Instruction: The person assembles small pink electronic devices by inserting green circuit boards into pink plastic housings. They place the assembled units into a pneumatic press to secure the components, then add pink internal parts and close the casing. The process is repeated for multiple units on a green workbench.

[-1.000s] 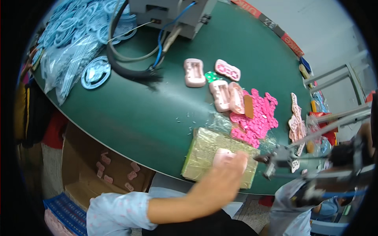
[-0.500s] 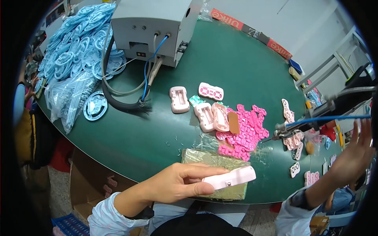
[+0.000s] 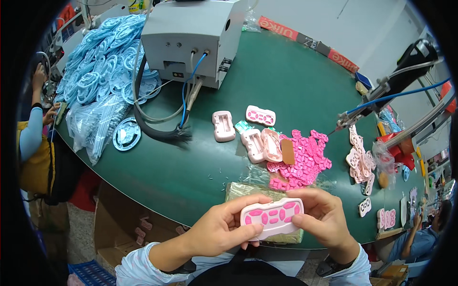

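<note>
A pale pink controller shell [image 3: 260,229] with bright pink buttons is held between my two hands, its button face turned up. My left hand [image 3: 207,233] grips its left end, thumb on the front. At the other end, my right hand [image 3: 329,221] closes on the right edge with thumb and fingers. Under the hands lies a yellowish-green wrapped pad [image 3: 234,191] at the table's near edge. Just beyond it is a pile of bright pink button pieces [image 3: 305,157], with open pale pink shell halves [image 3: 223,126] and another button-faced shell [image 3: 260,115] beside it.
A suspended electric screwdriver [image 3: 369,107] hangs over the table's right side, near pale pink face plates [image 3: 358,157]. A grey machine [image 3: 191,43] with cables and a black bristle bundle stands back left, beside heaped light blue rings [image 3: 95,71]. Other people sit left and right.
My right hand has come in from the far right and taken the controller's right end. The controller has turned to show its buttons. The screwdriver has swung upward.
</note>
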A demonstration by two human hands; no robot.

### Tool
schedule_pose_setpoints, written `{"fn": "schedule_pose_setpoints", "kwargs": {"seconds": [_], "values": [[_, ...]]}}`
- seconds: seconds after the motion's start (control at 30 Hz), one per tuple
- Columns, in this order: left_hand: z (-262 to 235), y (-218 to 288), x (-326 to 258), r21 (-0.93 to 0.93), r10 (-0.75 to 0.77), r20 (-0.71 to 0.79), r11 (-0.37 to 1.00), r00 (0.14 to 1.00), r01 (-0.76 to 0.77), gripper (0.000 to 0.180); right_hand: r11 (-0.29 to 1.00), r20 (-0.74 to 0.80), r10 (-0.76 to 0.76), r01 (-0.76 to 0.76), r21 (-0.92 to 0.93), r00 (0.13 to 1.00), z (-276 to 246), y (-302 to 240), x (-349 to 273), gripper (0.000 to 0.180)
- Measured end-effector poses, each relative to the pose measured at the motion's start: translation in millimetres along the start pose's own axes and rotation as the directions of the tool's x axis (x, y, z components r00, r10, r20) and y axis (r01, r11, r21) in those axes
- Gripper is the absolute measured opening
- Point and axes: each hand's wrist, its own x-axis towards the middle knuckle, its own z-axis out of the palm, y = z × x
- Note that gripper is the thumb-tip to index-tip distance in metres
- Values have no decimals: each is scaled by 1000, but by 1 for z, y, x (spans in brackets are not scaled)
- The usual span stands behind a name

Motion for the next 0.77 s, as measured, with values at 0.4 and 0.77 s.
{"fn": "schedule_pose_setpoints", "kwargs": {"seconds": [0.4, 0.77], "values": [[-12, 3, -6, -96, 4, 71, 995, 997, 2, 53, 998, 75, 32, -37, 54, 997, 4, 5, 11, 42], [-16, 1, -7, 4, -12, 16, 1000, 1000, 12, 55, 993, 53, 96, -99, 59, 994, 6, 12, 14, 46]]}}
